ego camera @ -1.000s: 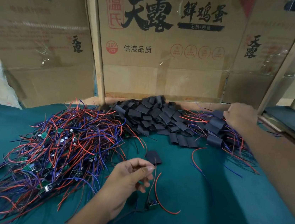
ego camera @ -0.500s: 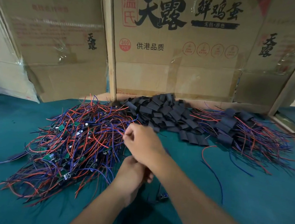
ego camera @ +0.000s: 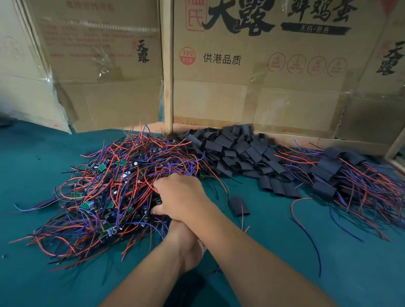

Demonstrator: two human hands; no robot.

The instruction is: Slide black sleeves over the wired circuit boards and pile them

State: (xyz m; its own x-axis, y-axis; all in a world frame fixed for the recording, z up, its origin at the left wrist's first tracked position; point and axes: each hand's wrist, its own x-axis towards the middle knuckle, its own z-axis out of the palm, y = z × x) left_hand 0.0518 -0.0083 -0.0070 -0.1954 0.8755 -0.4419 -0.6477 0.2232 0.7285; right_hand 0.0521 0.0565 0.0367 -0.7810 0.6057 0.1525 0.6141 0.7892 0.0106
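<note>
A tangled heap of bare wired circuit boards (ego camera: 112, 193), with red, blue and black leads, lies left of centre on the teal table (ego camera: 362, 295). My right hand (ego camera: 180, 198) reaches across my left and curls its fingers into the leads at the heap's right edge. Just below it, my left hand (ego camera: 188, 247) is curled with its fingertips hidden under my right wrist; thin dark leads trail from it. Loose black sleeves (ego camera: 237, 152) are heaped at the back centre. The sleeved boards (ego camera: 341, 175) are piled at the back right. A single black sleeve (ego camera: 239, 206) lies near my right hand.
Printed cardboard boxes (ego camera: 256, 83) and a wooden post (ego camera: 167, 59) wall off the back of the table. A loose red-and-blue lead (ego camera: 310, 234) curves across the cloth right of the single sleeve. Dark objects sit at the far left edge.
My right hand left the sleeved pile at the back right, crossed over my left hand and dug into the heap of bare boards. My left hand stayed low near the centre.
</note>
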